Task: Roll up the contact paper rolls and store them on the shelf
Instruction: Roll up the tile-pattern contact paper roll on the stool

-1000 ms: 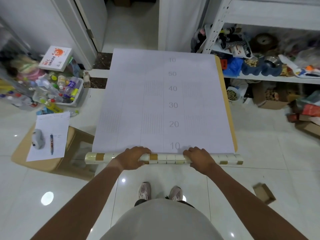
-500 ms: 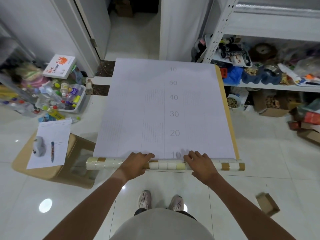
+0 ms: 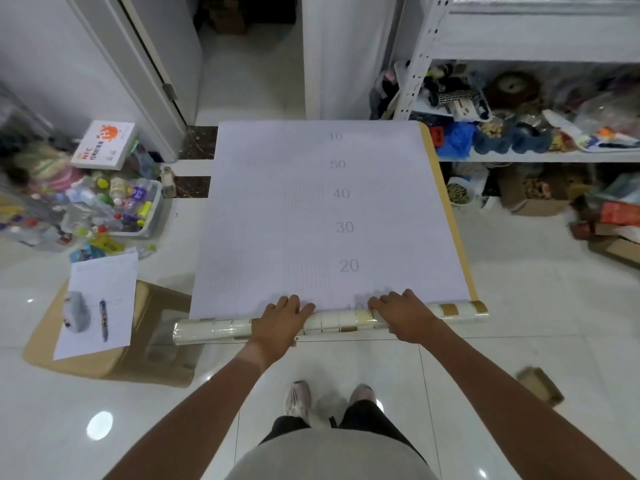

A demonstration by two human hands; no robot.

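Pressing on the roll, white tile floor

Left hand (image 3: 282,318) and right hand (image 3: 403,315) rest on the contact paper roll (image 3: 332,322), fingers nearly straight over its top. Unrolled backing sheet (image 3: 311,216) runs toward 12 o'clock. Metal shelf (image 3: 540,155) at 2 o'clock; bottle bin (image 3: 152,216) at 10.

Measuring scale runs up the white backing of the contact paper (image 3: 325,216).
Grey numerals on the sheet read 20, 30, 40, 50, then 10 at the far end; a further number at the rolled edge is half hidden. A white box (image 3: 104,144) at left carries red letters "NFC"; its other print is too small to read.
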